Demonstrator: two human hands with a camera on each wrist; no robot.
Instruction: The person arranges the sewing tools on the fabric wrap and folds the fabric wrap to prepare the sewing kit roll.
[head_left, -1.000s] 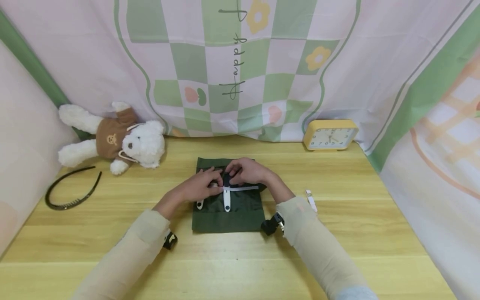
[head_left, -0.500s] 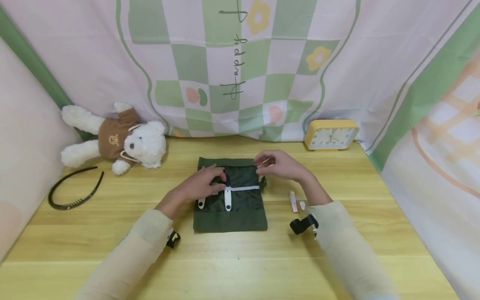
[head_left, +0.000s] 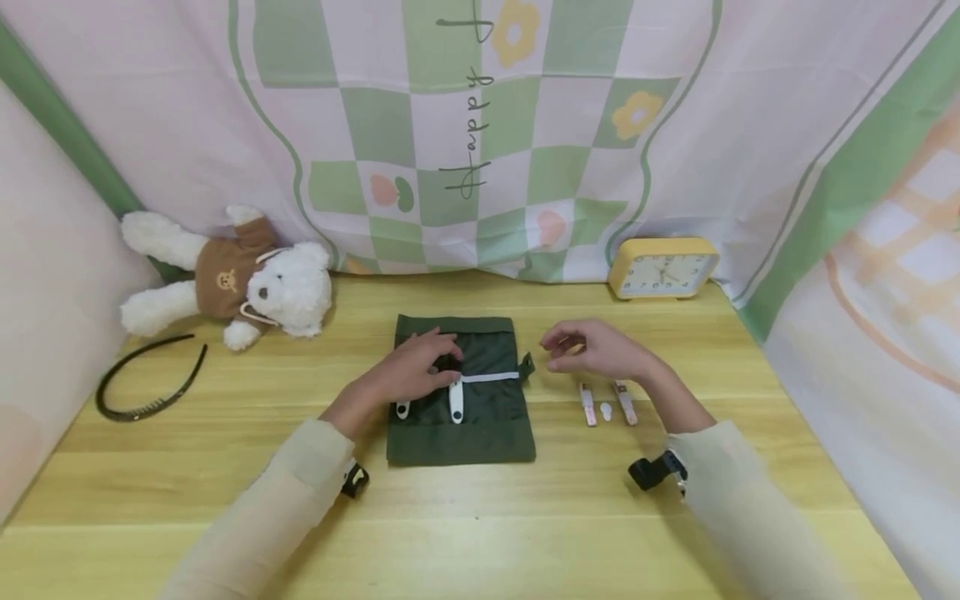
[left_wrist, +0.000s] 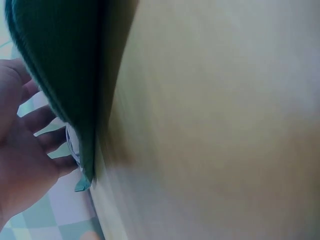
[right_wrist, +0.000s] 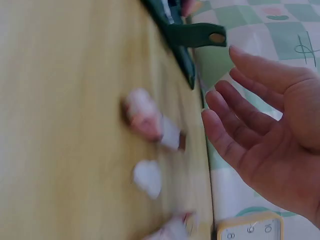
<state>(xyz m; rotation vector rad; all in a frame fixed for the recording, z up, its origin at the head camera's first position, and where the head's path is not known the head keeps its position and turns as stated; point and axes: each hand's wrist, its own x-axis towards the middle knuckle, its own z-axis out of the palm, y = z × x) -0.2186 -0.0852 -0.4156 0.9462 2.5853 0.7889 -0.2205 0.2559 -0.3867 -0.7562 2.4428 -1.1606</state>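
Note:
A dark green fabric pouch [head_left: 480, 446] lies flat on the table, with a white elastic strap [head_left: 491, 377] across it and a tab at its right side. A slim white-handled tool [head_left: 457, 404] with a dark round dot sits under the strap, and a similar white handle [head_left: 402, 409] shows farther left. My left hand [head_left: 408, 367] rests on the pouch's left part, fingers spread, thumb by the top of the middle handle. My right hand [head_left: 600, 348] hovers right of the pouch, fingers loosely bent, holding nothing.
Near my right hand lie two slim white-and-pink items [head_left: 588, 406] and a small white rounded piece [head_left: 606, 411]. A yellow clock [head_left: 663, 268] stands at the back right. At left are a white plush toy [head_left: 232, 279] and a black headband [head_left: 146, 408].
My right hand has left the pouch and moved right, off its right edge, uncovering the small white-and-pink items. My left hand stays on the pouch, shifting slightly.

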